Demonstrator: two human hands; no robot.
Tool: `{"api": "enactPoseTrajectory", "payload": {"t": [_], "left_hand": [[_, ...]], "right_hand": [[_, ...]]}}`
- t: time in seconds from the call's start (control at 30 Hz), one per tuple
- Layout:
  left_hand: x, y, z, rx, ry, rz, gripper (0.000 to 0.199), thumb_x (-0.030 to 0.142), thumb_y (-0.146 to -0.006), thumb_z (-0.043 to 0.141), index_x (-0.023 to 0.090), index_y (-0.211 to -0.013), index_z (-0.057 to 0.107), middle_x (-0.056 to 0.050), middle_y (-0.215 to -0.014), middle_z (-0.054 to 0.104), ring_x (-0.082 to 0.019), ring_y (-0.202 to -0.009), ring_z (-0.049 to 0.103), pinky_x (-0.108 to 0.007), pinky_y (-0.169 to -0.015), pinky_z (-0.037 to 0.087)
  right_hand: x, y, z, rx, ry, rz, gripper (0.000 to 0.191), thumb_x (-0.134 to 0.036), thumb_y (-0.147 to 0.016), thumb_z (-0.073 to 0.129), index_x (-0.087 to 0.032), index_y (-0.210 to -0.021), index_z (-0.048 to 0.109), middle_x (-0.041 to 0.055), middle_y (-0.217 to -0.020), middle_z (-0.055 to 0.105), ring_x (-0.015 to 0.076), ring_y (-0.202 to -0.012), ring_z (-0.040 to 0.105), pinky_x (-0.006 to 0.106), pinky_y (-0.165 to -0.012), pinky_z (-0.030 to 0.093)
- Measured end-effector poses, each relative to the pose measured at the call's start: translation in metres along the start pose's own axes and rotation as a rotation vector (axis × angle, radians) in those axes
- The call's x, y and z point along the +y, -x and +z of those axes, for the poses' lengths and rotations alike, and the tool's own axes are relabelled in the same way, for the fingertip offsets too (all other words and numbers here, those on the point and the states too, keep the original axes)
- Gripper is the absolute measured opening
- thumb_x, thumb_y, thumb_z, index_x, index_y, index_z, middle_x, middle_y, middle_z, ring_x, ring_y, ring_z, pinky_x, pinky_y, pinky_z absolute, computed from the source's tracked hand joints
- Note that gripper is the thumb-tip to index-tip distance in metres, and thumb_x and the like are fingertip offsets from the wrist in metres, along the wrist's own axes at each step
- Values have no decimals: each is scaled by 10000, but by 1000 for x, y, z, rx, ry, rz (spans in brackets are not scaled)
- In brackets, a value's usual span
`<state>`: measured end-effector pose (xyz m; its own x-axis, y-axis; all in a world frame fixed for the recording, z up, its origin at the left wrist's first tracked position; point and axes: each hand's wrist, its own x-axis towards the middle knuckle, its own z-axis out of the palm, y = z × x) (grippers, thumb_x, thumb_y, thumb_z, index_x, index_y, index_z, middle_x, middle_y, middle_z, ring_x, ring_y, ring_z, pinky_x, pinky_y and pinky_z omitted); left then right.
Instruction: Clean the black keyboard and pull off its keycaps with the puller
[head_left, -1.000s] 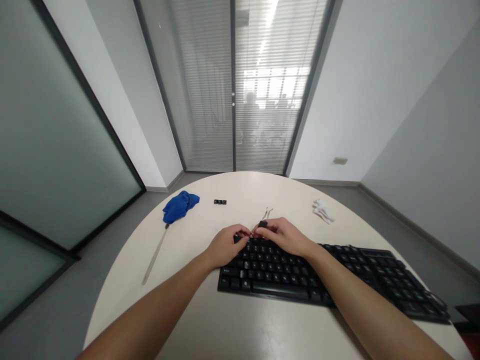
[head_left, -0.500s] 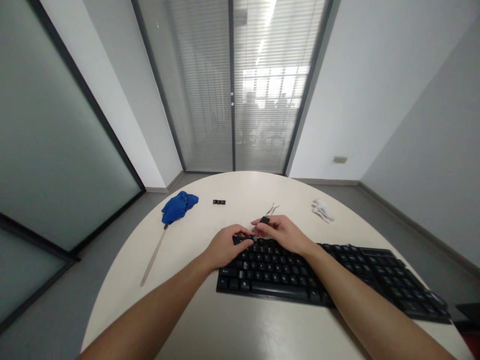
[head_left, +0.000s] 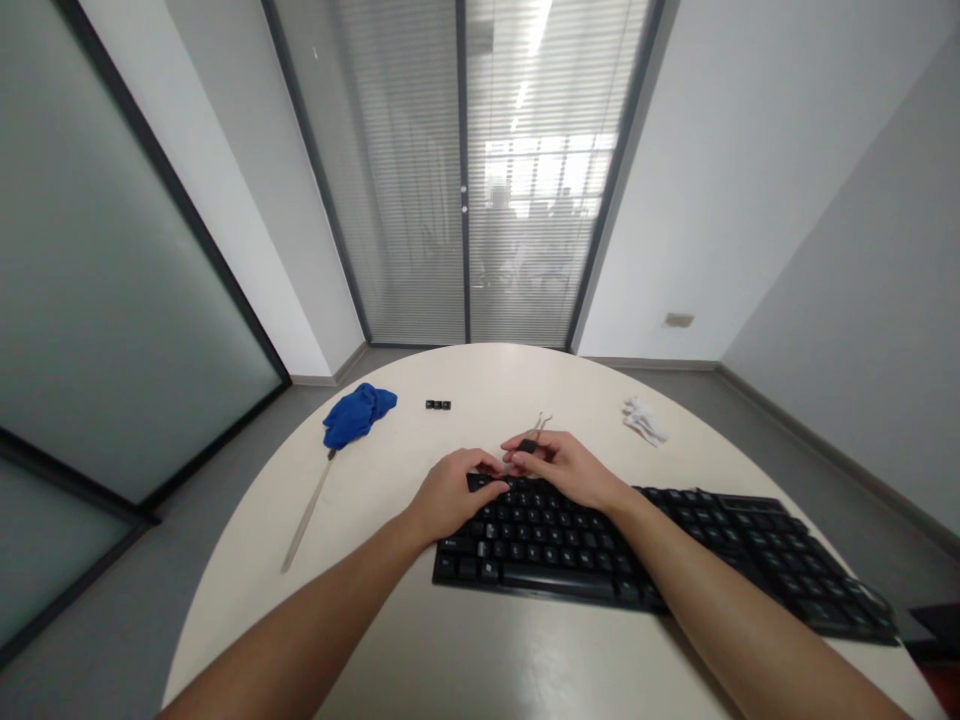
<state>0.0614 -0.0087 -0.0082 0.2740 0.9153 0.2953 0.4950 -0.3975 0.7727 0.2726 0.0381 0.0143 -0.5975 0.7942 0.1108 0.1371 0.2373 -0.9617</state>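
Observation:
A black keyboard point(head_left: 559, 577) lies on the table in front of me, its right part running under my right forearm. My left hand point(head_left: 454, 490) is closed at the keyboard's upper left corner, thumb over the top row and fingers curled along the back edge. Just beyond the back edge, my right hand point(head_left: 562, 462) pinches a keycap puller point(head_left: 528, 446) by its black handle. The puller's thin wire ends point away from me, up past the fingers. Both hands' fingertips nearly meet, and what lies between them is hidden.
Three small black keycaps point(head_left: 438, 405) sit in a row at the far left. Left of them lies a blue cloth point(head_left: 358, 414) with a thin pale stick point(head_left: 307, 515) extending from it. A crumpled white cloth or glove point(head_left: 643, 420) rests at the right of the round table point(head_left: 480, 650).
The puller has tipped slightly in my right fingers, with its handle and wire ends a little lower. My left thumb has shifted slightly; the keyboard stays in place.

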Motion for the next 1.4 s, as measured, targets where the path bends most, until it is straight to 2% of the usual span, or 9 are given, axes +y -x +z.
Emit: {"api": "enactPoseTrajectory", "payload": {"t": [0.27, 0.4, 0.77, 0.87, 1.0, 1.1, 1.23, 1.3, 1.4], "left_hand": [[5, 1, 0, -11, -92, -5, 130, 314, -814, 729, 247, -924, 719, -10, -966, 740, -211, -930, 659, -334, -867, 482], [6, 1, 0, -8, -109, -10, 151, 313, -816, 727, 242, -948, 712, -15, -977, 736, -215, -937, 653, -339, -874, 480], [5, 0, -1, -56, -115, 47, 136, 300, -866, 679, 248, -982, 728, 5, -1012, 742, -189, -968, 642, -327, -917, 460], [8, 0, -1, -66, -162, 69, 116, 293, -880, 656, 249, -949, 739, 11, -992, 746, -186, -952, 642, -325, -911, 459], [10, 2, 1, -7, -180, 42, 131, 285, -880, 636, 233, -943, 738, -8, -973, 743, -196, -945, 648, -328, -900, 467], [7, 1, 4, 50, -51, -34, 153, 290, -888, 612, 214, -945, 732, -17, -953, 745, -185, -909, 663, -309, -873, 485], [3, -2, 7, 79, 116, -105, 171, 303, -887, 606, 183, -926, 722, -24, -900, 744, -172, -838, 670, -290, -829, 503], [1, -3, 7, 87, 145, -120, 181, 313, -885, 607, 175, -920, 718, -29, -884, 740, -174, -822, 668, -292, -820, 507], [-3, -4, 8, 99, 194, -129, 197, 324, -890, 599, 166, -939, 707, -41, -905, 738, -177, -837, 673, -297, -823, 510]], "right_hand": [[2, 1, -2, -35, 51, -40, 379, -470, -889, 636, -164, -1109, 672, 70, -883, 761, 188, -817, 704, 300, -738, 537], [4, 0, -2, -14, -9, -35, 372, -463, -881, 650, -164, -1101, 661, 61, -874, 754, 193, -848, 713, 317, -792, 549], [17, -11, -6, 244, 31, -76, 359, -490, -882, 628, -168, -1038, 651, 58, -892, 708, 180, -796, 686, 334, -788, 542], [16, -11, -6, 219, 120, -109, 339, -484, -928, 561, -165, -989, 657, 60, -892, 703, 184, -836, 665, 332, -816, 514], [11, -7, -4, 195, 267, -121, 319, -450, -968, 502, -175, -1006, 659, 60, -927, 703, 191, -898, 643, 315, -820, 480], [7, -4, -3, 148, 348, -155, 281, -376, -988, 460, -184, -1060, 652, 50, -929, 686, 187, -889, 626, 299, -793, 468], [2, -2, 0, 105, 457, -204, 278, -259, -985, 405, -193, -1072, 661, 43, -943, 684, 185, -888, 610, 313, -845, 437], [1, -1, 2, 103, 494, -203, 282, -239, -976, 408, -193, -1078, 667, 33, -903, 680, 175, -831, 600, 299, -805, 430], [0, -1, 4, 66, 524, -172, 243, -283, -940, 506, -194, -1079, 684, -14, -718, 604, 140, -649, 527, 256, -659, 401]]}}
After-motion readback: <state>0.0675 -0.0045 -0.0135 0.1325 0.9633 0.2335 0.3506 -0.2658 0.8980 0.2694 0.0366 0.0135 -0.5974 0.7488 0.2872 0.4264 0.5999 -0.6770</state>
